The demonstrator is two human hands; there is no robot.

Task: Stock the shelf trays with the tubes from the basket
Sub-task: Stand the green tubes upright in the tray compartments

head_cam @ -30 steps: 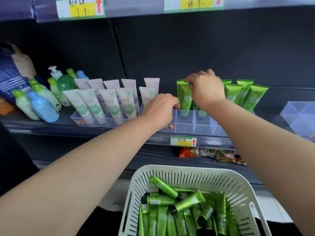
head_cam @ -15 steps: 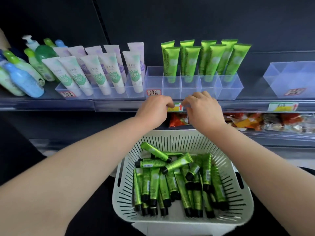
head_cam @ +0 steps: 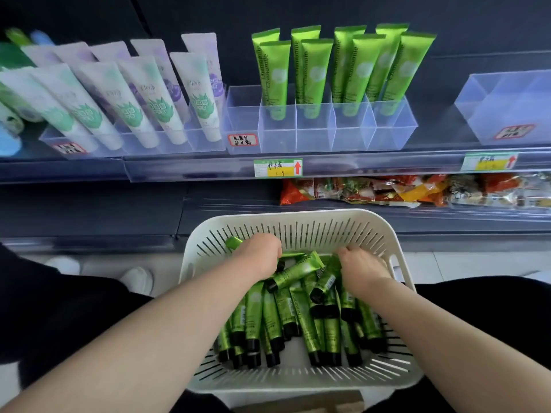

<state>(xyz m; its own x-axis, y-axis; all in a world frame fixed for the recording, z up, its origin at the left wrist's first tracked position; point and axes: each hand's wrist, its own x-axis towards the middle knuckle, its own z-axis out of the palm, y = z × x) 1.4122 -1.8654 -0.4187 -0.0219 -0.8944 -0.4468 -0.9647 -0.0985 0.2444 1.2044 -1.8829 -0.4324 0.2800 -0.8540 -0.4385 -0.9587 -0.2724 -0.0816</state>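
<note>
Left hand (head_cam: 258,255) curled round tube (head_cam: 234,242) in basket (head_cam: 298,214) of green tubes (head_cam: 298,320); right hand (head_cam: 362,267) buried among them, grip unclear. Risk: lifted tube drags neighbours out.

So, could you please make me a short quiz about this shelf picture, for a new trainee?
1. True or false: the left hand and the right hand are both inside the basket.
2. Which column of the clear tray holds no tube at all? A: the leftmost. B: the middle. C: the rightmost.
3. Fill in: the green tubes in the basket have ___ caps.

Key: 1 true; 2 A; 3 black.
</note>
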